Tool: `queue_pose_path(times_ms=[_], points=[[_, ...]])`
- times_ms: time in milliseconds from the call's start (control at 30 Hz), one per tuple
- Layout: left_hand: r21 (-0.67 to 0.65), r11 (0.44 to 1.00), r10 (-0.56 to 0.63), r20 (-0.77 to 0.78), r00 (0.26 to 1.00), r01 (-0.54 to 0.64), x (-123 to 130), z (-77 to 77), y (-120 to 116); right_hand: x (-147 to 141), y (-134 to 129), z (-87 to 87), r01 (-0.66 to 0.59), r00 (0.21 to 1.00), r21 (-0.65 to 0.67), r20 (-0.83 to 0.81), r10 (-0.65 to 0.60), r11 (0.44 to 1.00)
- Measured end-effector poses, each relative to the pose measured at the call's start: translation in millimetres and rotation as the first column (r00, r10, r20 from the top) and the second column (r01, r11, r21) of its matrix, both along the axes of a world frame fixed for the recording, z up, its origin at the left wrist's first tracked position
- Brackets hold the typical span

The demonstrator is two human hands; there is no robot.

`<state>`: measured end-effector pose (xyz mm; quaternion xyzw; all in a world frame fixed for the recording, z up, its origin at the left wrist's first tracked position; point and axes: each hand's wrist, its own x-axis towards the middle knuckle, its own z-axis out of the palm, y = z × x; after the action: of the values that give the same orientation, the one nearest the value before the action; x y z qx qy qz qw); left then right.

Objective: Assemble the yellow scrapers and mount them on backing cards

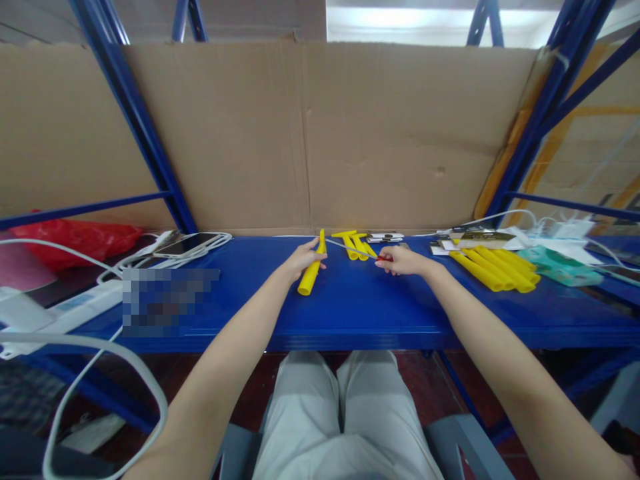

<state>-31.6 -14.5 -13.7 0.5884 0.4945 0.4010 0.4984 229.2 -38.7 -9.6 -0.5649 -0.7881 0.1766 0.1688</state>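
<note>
My left hand (303, 259) is closed around a yellow tube (310, 277), which is tilted with its open round end toward me. My right hand (400, 260) grips the red handle of a screwdriver (353, 247). The thin metal shaft points left, and its tip is close to the upper part of the tube; whether they touch I cannot tell. Just behind, between my hands, lie several yellow T-shaped pieces (356, 245), partly behind the shaft.
Several yellow tubes (493, 268) lie at right beside a green plastic packet (560, 267). Small flat packs (385, 237) lie at the back of the blue table (350, 313). A phone (193, 244), cables, a white power strip (85, 310) and a red bag (80, 237) occupy the left.
</note>
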Motion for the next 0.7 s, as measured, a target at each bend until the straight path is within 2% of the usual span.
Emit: queue_pose_path(times_ms=[100,233,367,533,700], points=[[0.002,1.000,0.006,-0.013,1.000,-0.006,-0.1,0.4,-0.2,2.0,1.6,0.3,-0.013,0.998,0.103,0.064,0.007,0.995],[0.013,1.000,0.007,-0.037,0.999,-0.007,0.3,1.2,-2.2,6.3,5.3,0.6,-0.024,0.989,0.288,0.149,-0.020,0.957],[0.024,1.000,0.009,-0.042,0.999,-0.008,0.6,1.5,-3.2,10.1,10.7,-1.8,-0.035,0.990,0.331,0.138,-0.012,0.943],[0.024,1.000,0.015,-0.039,0.999,-0.014,0.3,1.7,-3.2,11.7,14.3,-4.6,0.026,0.992,0.377,0.105,-0.070,0.926],[0.018,1.000,0.015,-0.043,0.999,-0.014,-0.4,0.8,-2.6,11.5,10.4,-1.8,-0.016,0.989,0.435,0.138,-0.050,0.900]])
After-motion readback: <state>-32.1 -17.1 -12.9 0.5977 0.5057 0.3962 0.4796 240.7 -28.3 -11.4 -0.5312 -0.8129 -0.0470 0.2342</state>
